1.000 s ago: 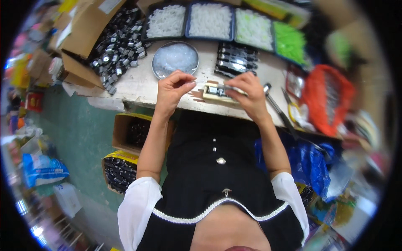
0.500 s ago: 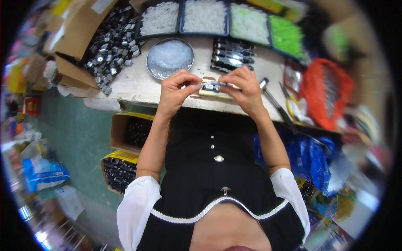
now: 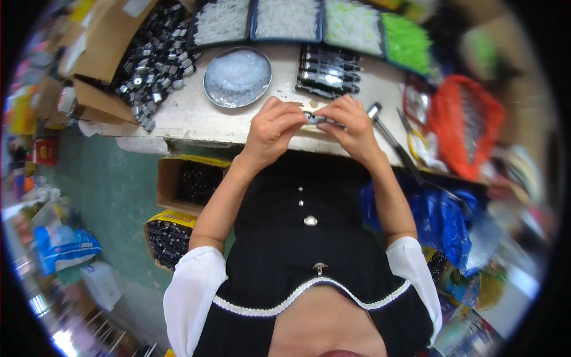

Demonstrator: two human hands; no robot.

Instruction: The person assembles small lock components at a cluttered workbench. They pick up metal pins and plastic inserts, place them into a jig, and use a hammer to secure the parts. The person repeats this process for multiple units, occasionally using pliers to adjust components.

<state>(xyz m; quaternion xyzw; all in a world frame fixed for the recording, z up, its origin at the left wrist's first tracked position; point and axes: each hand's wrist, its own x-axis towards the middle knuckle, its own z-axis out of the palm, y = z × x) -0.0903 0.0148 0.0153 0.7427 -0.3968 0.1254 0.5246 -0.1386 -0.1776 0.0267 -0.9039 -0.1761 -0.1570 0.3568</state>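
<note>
Above the table's front edge, both hands meet at a small silver-and-black part (image 3: 313,119), whose exact kind I cannot make out. My left hand (image 3: 273,130) is closed, its thumb and fingertips pinched at the part's left end. On the opposite end, my right hand (image 3: 351,126) grips it between thumb and fingers. Beneath the hands a pale block (image 3: 306,128) shows in part, mostly covered by them. Just beyond lies a row of black, shiny long pieces (image 3: 328,72). A round metal dish (image 3: 238,77) with translucent whitish material stands to the left.
Black-and-silver parts (image 3: 157,65) spill from a cardboard box (image 3: 113,44) at far left. Trays of white pieces (image 3: 287,19) and green pieces (image 3: 407,44) line the back. A hammer (image 3: 397,146), scissors (image 3: 413,138) and a red plastic bag (image 3: 467,128) lie right.
My left hand has moved right, closer to my right hand, and now pinches at the part. My right hand stays nearly in place. The view has shifted slightly.
</note>
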